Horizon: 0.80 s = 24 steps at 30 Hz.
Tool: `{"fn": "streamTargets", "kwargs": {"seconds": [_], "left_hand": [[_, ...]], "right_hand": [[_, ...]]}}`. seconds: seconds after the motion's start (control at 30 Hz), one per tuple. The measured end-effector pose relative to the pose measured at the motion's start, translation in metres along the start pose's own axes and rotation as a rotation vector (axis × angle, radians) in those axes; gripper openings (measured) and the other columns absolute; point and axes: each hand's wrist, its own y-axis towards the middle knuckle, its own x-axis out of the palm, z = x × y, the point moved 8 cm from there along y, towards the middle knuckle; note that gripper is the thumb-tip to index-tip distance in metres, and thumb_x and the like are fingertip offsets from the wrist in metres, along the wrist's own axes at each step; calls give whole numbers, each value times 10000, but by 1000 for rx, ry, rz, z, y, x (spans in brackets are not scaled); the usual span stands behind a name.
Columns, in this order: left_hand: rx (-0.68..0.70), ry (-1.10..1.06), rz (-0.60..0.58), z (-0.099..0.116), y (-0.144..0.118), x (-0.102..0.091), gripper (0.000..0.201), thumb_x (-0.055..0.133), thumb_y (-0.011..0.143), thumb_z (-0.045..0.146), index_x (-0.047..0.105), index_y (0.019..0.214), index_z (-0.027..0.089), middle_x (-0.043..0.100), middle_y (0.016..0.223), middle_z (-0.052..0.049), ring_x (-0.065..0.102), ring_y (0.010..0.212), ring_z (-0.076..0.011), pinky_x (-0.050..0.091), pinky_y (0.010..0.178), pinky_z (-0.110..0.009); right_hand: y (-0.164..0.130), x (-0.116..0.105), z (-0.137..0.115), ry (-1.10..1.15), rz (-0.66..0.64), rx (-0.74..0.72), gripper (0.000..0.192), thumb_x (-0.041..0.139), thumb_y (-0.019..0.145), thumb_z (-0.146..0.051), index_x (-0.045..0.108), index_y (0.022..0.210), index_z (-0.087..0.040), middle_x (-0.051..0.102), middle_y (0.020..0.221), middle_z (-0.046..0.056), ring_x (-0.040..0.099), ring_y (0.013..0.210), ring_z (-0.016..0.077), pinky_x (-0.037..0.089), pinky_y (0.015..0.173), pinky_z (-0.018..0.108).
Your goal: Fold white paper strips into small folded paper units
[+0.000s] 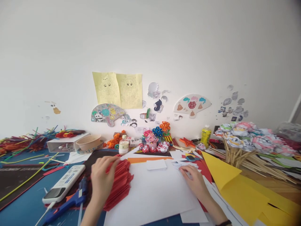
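My left hand (103, 172) is raised over the left side of the table, thumb and fingers pinching a narrow white paper strip (129, 153) that slants up to the right. Just behind and below this hand lies a stack of pleated red paper (119, 185). My right hand (193, 182) rests at the right side of a large white paper sheet (150, 194), fingers curled together beside small paper scraps (184, 164); what its fingertips hold, if anything, cannot be made out. A small folded white paper (156, 164) lies on the sheet between both hands.
To the left are a blue glue gun (72, 199) and a white power strip (64, 183). Craft flowers (150, 138), a glue bottle (124, 146) and a yellow bottle (205, 136) line the wall. Yellow paper (244, 194), wooden sticks (263, 166) and paper roses (242, 138) lie right.
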Motion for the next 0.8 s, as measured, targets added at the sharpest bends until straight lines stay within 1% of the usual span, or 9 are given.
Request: {"fn": "streamTargets", "kwargs": {"seconds": [0.13, 0.2, 0.27, 0.33, 0.47, 0.57, 0.67, 0.73, 0.8], "left_hand": [[197, -133, -302, 85, -14, 56, 168, 502, 905, 266, 648, 826, 241, 662, 833, -12, 531, 809, -192, 323, 718, -330], [302, -154, -421, 119, -26, 83, 164, 493, 914, 240, 636, 832, 240, 651, 810, -1, 517, 795, -181, 311, 727, -333], [355, -141, -482, 140, -32, 103, 179, 485, 918, 222, 619, 800, 221, 644, 800, -3, 508, 779, -176, 304, 716, -333], [356, -141, -497, 148, -34, 117, 179, 474, 923, 209, 610, 807, 215, 642, 807, -1, 508, 787, -175, 304, 718, -332], [329, -193, -499, 151, -30, 129, 138, 490, 916, 216, 606, 841, 220, 649, 845, 5, 524, 820, -177, 315, 736, -323], [344, -197, -451, 146, -22, 125, 137, 488, 912, 212, 601, 983, 239, 658, 949, -9, 539, 858, -189, 320, 756, -328], [300, -132, -326, 123, -3, 107, 172, 459, 918, 210, 602, 1010, 238, 659, 997, -26, 550, 913, -203, 316, 781, -336], [236, -58, -215, 97, 13, 86, 171, 467, 912, 230, 610, 1004, 244, 664, 997, -27, 555, 943, -213, 313, 779, -335], [151, 55, -83, 64, 29, 59, 170, 479, 902, 257, 627, 986, 251, 667, 1004, -33, 561, 943, -228, 306, 777, -342]], "right_hand": [[1, 10, -8, 470, -117, 72, 489, 448, 854, -584, 645, 1039, -177, 653, 890, 104, 603, 735, 223, 485, 652, 337], [-1, 15, -13, 655, -185, 83, 604, 444, 826, -646, 595, 1153, -161, 640, 883, 103, 596, 640, 194, 475, 583, 320], [-3, 18, -13, 708, -220, 111, 617, 493, 801, -647, 585, 1171, -163, 633, 865, 89, 574, 585, 167, 466, 564, 310], [-4, 20, -10, 667, -235, 136, 536, 569, 780, -598, 637, 1077, -157, 635, 816, 74, 553, 562, 151, 463, 564, 300], [-3, 16, 0, 549, -196, 148, 425, 679, 712, -521, 682, 864, -124, 658, 729, 77, 572, 567, 177, 472, 567, 309], [2, -5, 17, 436, -4, 187, 404, 645, 742, -494, 674, 892, -120, 675, 728, 88, 613, 645, 221, 492, 646, 346], [1, -37, 32, 149, 235, 190, 346, 559, 798, -446, 681, 919, -146, 689, 903, 112, 621, 810, 263, 477, 748, 380], [1, -49, 37, -76, 270, 165, 309, 509, 814, -404, 691, 882, -163, 682, 931, 109, 602, 874, 280, 455, 792, 396], [1, -50, 43, -222, 242, 153, 303, 466, 820, -368, 692, 853, -170, 677, 899, 104, 590, 892, 282, 441, 817, 398]]}}
